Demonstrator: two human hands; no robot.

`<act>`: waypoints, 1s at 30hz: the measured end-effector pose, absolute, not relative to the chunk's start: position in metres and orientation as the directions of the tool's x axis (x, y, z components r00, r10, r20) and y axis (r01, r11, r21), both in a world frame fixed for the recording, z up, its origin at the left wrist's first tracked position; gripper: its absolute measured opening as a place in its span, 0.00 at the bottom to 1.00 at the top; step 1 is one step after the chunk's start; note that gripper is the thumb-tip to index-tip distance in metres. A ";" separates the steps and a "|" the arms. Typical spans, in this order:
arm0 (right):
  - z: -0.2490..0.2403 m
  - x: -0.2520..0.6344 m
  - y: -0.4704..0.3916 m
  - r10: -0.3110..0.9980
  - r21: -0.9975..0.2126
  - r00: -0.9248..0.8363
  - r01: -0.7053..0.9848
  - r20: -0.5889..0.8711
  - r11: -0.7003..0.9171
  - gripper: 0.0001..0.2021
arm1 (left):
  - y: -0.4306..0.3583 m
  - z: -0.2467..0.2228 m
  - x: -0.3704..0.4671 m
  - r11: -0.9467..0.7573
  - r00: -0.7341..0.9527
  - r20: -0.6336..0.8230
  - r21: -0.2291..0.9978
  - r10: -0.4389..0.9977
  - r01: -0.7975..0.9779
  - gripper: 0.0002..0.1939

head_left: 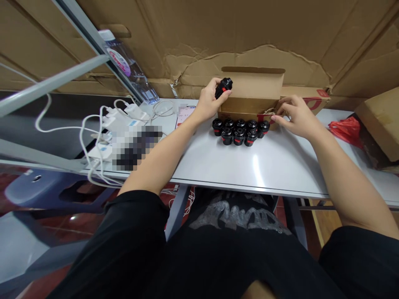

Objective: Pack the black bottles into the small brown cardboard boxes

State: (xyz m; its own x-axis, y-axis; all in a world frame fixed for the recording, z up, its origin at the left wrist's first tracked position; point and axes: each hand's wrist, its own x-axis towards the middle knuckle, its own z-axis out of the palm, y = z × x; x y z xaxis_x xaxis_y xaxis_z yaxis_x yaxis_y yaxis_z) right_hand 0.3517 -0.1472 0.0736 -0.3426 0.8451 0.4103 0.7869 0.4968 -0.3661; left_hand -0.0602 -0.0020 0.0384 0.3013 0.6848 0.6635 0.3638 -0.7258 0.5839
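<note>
My left hand (210,101) is closed around a black cylindrical part with a red mark (225,86), raised at the left end of an open cardboard box (251,104). At the box's right end is my right hand (294,114), its fingers bent around the rim near some crumpled brownish material (269,111); the fingertips are partly hidden. Several more black parts with red marks (239,136) stand upright in two rows on the white table (280,166), just in front of the box.
To the left lie a phone (186,115), white power strips with cables (126,118) and a blurred dark object (137,148). A water bottle (131,68) leans behind them. A red plastic bag (346,130) and a cardboard box (382,120) are at the right. Large cardboard stands behind.
</note>
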 end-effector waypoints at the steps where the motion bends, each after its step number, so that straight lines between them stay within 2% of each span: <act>1: 0.074 0.352 -0.147 0.850 -0.363 -0.339 0.794 0.403 0.488 0.24 | -0.002 0.039 -0.060 -0.724 0.305 0.660 0.584 0.687 0.368 0.50; 13: 0.074 0.349 -0.148 0.829 -0.323 -0.368 0.793 0.421 0.516 0.22 | -0.014 0.040 -0.050 -0.701 0.312 0.628 0.658 0.713 0.276 0.47; 22: 0.073 0.349 -0.147 0.833 -0.313 -0.356 0.806 0.422 0.503 0.23 | -0.012 0.039 -0.053 -0.716 0.320 0.641 0.612 0.698 0.336 0.53; 30: 0.073 0.347 -0.148 0.828 -0.319 -0.358 0.798 0.430 0.511 0.22 | -0.007 0.033 -0.052 -0.735 0.317 0.665 0.584 0.677 0.344 0.49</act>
